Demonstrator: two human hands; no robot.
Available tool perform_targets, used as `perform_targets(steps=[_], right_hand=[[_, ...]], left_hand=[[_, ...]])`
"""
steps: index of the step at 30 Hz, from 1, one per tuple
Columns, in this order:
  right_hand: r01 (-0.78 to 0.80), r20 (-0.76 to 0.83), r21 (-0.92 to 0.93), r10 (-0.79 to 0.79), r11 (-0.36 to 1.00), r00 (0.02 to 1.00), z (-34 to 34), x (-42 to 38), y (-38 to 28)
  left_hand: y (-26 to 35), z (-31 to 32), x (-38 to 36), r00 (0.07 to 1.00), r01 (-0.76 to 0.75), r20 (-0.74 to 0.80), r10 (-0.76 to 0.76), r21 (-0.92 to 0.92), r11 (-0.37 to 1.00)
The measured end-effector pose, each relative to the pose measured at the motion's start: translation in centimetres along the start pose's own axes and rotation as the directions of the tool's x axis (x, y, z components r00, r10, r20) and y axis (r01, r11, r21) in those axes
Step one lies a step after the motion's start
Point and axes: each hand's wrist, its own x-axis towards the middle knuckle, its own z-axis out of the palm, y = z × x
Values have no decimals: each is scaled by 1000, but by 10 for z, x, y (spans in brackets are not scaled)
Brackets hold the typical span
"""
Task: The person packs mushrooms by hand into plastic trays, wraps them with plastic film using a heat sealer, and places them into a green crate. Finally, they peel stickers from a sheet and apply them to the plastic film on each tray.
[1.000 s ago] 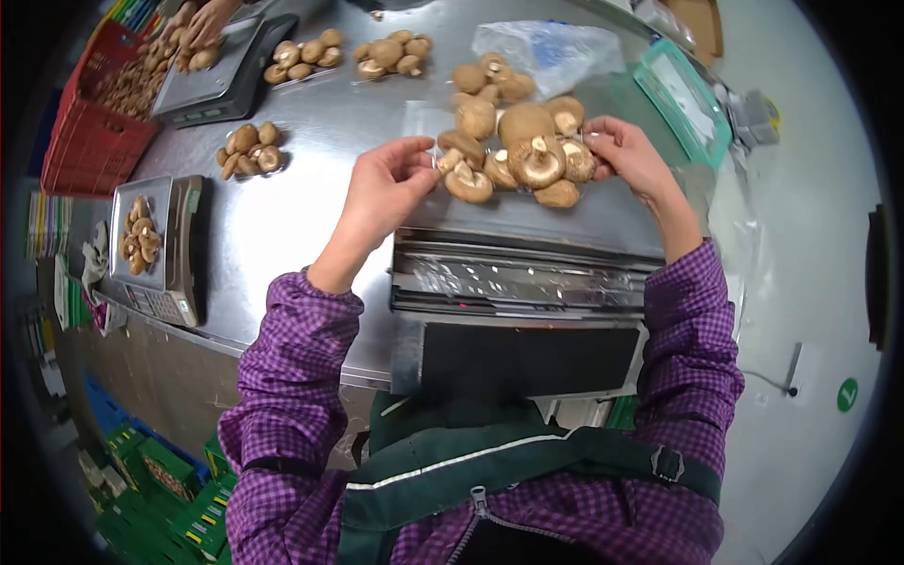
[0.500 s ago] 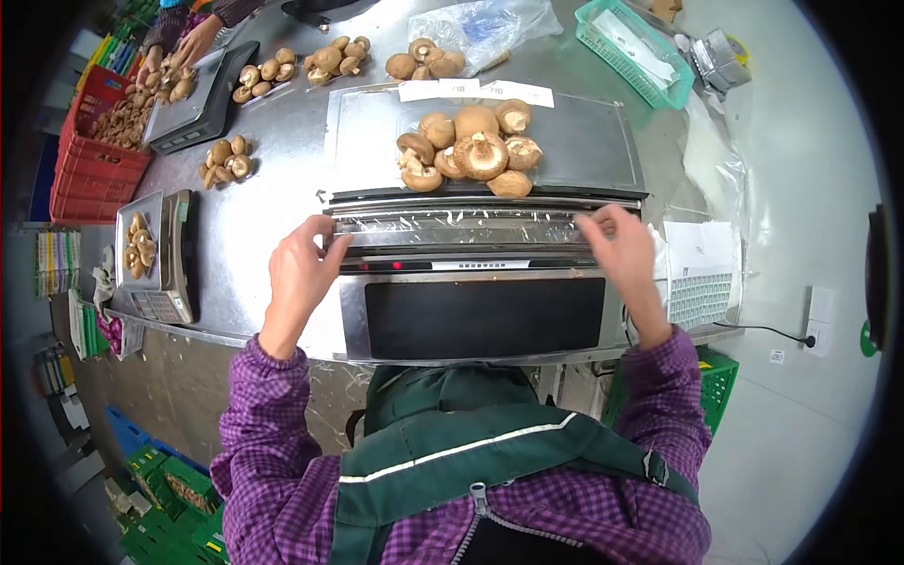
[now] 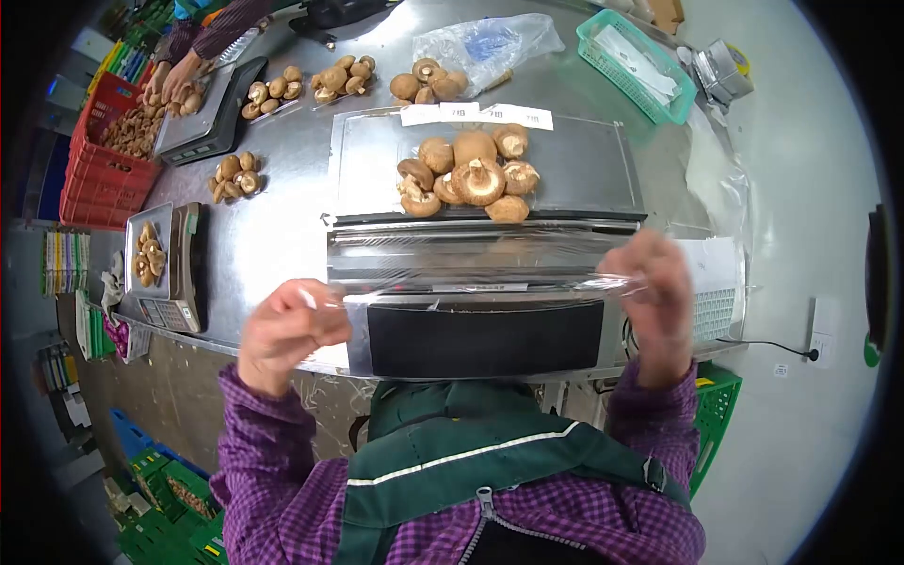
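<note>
A sheet of clear plastic film [image 3: 499,259] stretches across the metal wrapping machine [image 3: 353,344]. My left hand [image 3: 294,325] is closed on the film's left corner, in front of the machine's left side. Its right corner is gripped by my right hand [image 3: 652,282], which is closed and blurred by motion. Below the film, nearest my body, lies the machine's black plate [image 3: 485,341]. A pile of brown shiitake mushrooms [image 3: 478,181] rests just beyond the rollers, on the machine's flat metal top [image 3: 584,169]. Neither hand touches the mushrooms.
Small mushroom piles [image 3: 235,177] stand on the steel table, and one sits on a scale [image 3: 193,273] at left. Another person's hands [image 3: 179,80] are over a second scale [image 3: 212,118] beside a red crate [image 3: 104,193]. A green basket [image 3: 683,108] stands back right.
Both hands have moved from the rollers toward my body, drawing the film out between them. At far left, the other person's hands have shifted slightly over the scale.
</note>
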Motion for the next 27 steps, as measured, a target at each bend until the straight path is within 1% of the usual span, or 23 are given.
perform_targets(steps=[1, 3, 4, 5, 6, 7, 8, 9, 10, 11, 12, 13, 14, 15, 16, 18, 19, 20, 21, 22, 23, 24, 27], right_hand=[[138, 93, 72, -145, 988, 985, 7, 17, -11], [302, 0, -45, -302, 952, 953, 21, 65, -23], [363, -62, -140, -374, 921, 925, 28, 92, -22], [395, -143, -288, -447, 872, 883, 31, 123, -17], [308, -77, -578, -426, 756, 902, 13, 151, -8], [207, -26, -808, -384, 552, 923, -12, 173, 13], [60, -34, -934, -253, 353, 967, -35, 184, 38], [-64, -77, -992, -119, 111, 990, -55, 191, 63], [-149, -148, -983, 20, 111, 989, -62, 182, 80], [-144, -148, -976, -13, 163, 989, -54, 172, 77], [-144, -154, -966, -32, 215, 987, -44, 158, 75], [-159, -166, -963, -14, 219, 986, -43, 147, 75], [-282, -255, -868, 121, 409, 959, -44, 137, 75], [-397, -307, -724, 253, 563, 918, -43, 131, 72], [-400, -313, -720, 249, 567, 917, -40, 126, 69], [-349, -158, -652, 329, 673, 931, -28, 110, 61], [-512, -199, -580, 499, 633, 843, -18, 100, 42], [-503, -141, -484, 503, 716, 853, -20, 77, 46], [-452, -72, -543, 496, 708, 865, -16, 54, 50], [-505, -31, -569, 597, 649, 802, -10, 35, 47], [-585, -51, -466, 640, 664, 767, -18, 7, 67], [-602, -23, -454, 666, 657, 745, -20, -10, 78], [-589, -79, -403, 615, 700, 785, -27, -33, 104]], left_hand=[[18, 9, 14, 991, -137, 12, 137, 56, 989], [43, -1, 54, 911, -401, 110, 399, 0, 916], [53, 15, 79, 788, -422, -483, 383, 30, 906], [61, 12, 122, 797, -499, -309, 519, 145, 854], [58, -9, 155, 723, -377, -300, 622, 583, 720], [45, -44, 184, 663, -151, -234, 711, 888, 434], [30, -88, 201, 749, 221, -277, 602, 961, 167], [10, -107, 211, 867, 348, -269, 418, 929, -124], [-2, -95, 204, 839, 195, -66, 540, 963, -185], [-5, -91, 200, 836, 299, -220, 503, 951, -81], [-4, -93, 189, 865, 298, -388, 319, 908, 294], [-5, -83, 174, 870, 272, -489, 68, 589, 761], [-5, -79, 160, 874, 321, -476, -93, 424, 847], [-6, -68, 151, 865, 352, -493, -98, 456, 817], [-6, -56, 142, 857, 380, -505, -100, 491, 784], [-8, -44, 123, 857, 405, -491, -154, 459, 791], [-10, -40, 110, 856, 420, -478, -194, 427, 801], [-20, -40, 88, 842, 488, -424, -334, 333, 807], [-35, -33, 68, 830, 520, -420, -366, 349, 780], [-51, -20, 51, 752, 580, -504, -424, 201, 790], [-71, -22, 32, 729, 614, -466, -502, 120, 780], [-62, -4, 33, 643, 741, -485, -593, 198, 641], [-102, -22, 25, 680, 665, -531, -505, 159, 729]])
